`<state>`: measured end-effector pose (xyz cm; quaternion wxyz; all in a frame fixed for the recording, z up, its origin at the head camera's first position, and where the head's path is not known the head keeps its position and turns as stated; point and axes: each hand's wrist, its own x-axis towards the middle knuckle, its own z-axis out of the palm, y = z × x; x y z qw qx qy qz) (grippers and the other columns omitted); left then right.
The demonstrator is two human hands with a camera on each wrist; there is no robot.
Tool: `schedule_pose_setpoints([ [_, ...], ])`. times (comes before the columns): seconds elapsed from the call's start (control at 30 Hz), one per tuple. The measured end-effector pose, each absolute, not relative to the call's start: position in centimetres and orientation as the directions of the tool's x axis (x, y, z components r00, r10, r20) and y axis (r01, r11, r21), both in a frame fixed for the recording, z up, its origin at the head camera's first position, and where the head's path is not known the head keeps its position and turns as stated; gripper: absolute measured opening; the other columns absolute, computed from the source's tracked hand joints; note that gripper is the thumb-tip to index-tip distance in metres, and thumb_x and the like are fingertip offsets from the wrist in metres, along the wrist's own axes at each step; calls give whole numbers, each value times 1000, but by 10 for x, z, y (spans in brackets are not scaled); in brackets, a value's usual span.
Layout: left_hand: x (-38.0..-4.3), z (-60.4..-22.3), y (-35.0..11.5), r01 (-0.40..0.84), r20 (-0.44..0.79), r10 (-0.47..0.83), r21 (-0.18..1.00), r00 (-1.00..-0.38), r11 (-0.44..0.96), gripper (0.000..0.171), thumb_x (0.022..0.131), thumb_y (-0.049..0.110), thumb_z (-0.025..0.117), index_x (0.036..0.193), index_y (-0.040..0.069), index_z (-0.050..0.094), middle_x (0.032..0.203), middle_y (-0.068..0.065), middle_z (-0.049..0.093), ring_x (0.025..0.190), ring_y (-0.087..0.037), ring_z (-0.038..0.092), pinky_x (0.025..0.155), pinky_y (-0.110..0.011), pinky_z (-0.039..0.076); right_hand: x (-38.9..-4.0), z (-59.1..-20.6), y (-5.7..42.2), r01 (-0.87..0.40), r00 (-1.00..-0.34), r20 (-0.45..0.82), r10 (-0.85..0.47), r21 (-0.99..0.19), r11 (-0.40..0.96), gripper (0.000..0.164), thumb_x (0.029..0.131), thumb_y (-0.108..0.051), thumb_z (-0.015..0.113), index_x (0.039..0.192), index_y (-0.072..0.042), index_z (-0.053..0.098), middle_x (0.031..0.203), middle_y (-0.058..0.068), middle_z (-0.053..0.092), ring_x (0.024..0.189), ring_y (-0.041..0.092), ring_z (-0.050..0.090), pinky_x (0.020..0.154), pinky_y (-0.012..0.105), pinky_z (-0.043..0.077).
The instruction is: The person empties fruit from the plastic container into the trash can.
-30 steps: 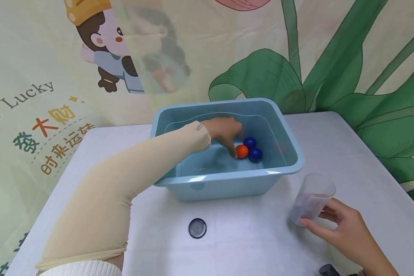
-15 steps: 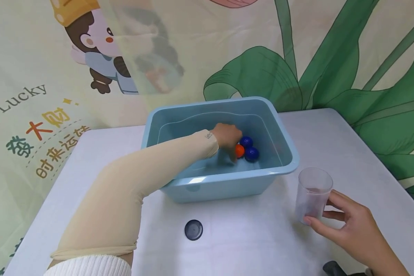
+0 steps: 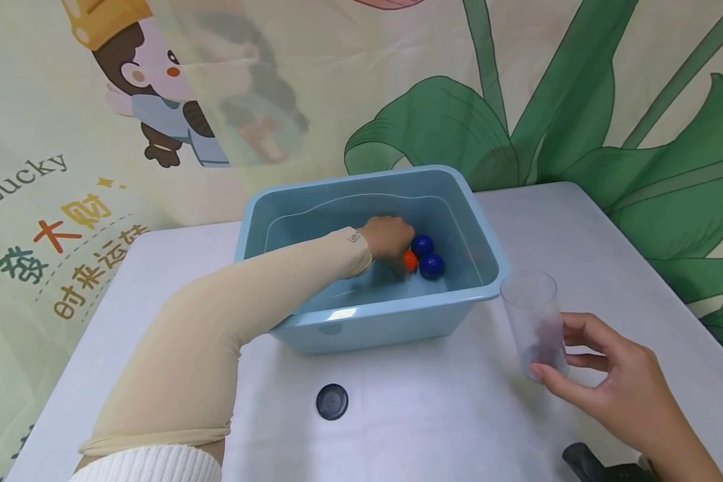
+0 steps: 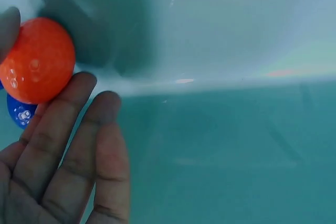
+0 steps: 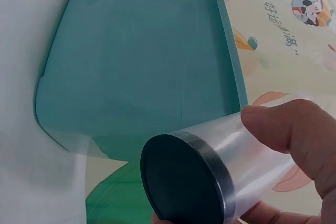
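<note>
Inside the light blue plastic bin (image 3: 373, 333), my left hand (image 3: 387, 236) reaches down in a beige sleeve. Its thumb and fingers pinch an orange ball (image 4: 39, 61), seen up close in the left wrist view. Just right of it on the bin floor lie two dark blue balls (image 3: 432, 266). My right hand (image 3: 614, 375) grips a clear cylindrical cup (image 3: 531, 314) beside the bin's right front corner, thumb on one side and fingers on the other. In the right wrist view the cup's near end is dark (image 5: 181, 179), and the cup tilts toward the bin.
A round black lid (image 3: 332, 402) lies on the white table (image 3: 434, 415) in front of the bin. A dark wrist mount (image 3: 602, 465) shows by my right wrist. A printed cloth (image 3: 313, 80) with leaves and a cartoon figure hangs behind the table.
My left hand has reached lower and closed its fingers around the orange ball. The right hand has raised the cup slightly and tilted its mouth toward the bin. The head view has shifted a little.
</note>
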<state>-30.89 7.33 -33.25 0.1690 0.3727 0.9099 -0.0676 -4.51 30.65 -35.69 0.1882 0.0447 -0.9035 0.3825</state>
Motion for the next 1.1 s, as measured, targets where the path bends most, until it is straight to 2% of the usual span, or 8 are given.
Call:
schedule_pose_setpoints([
  [0.23,-307,-324,70,698,-350,660,23,-665,716,39,75,37,88,93,10,67,84,-2,61,74,-18,55,61,-28,46,-45,-352,307,-252,-911,408,59,-665,703,60,61,0,92,114,-12,67,98,-16,65,88,-11,58,68,4,49],
  [0.43,-305,-310,65,686,-295,686,121,-665,717,30,76,28,86,81,10,63,74,-2,56,69,-19,54,59,-26,44,-44,-349,307,-298,-892,450,39,-652,697,62,58,5,92,112,-11,68,98,-20,64,88,-12,58,69,3,48],
  [0.7,-296,-289,55,694,-228,731,230,-643,682,20,78,22,83,72,10,68,65,0,55,65,-17,52,58,-24,42,-42,-344,307,-307,-882,470,41,-638,707,62,57,5,91,112,-10,68,98,-23,63,88,-13,57,68,3,48],
  [0.87,-291,-277,46,699,-174,747,269,-642,663,13,78,22,80,80,11,74,73,0,64,70,-17,55,63,-24,47,-42,-341,309,-291,-884,465,47,-626,724,62,58,4,92,113,-9,68,98,-23,61,88,-14,56,67,2,47],
  [1.1,-281,-265,37,701,-78,765,350,-639,621,23,79,24,79,98,10,77,85,1,72,77,-14,62,71,-23,51,-41,-337,309,-290,-877,477,54,-616,733,63,57,4,92,114,-7,68,97,-24,60,87,-13,54,67,1,46],
])
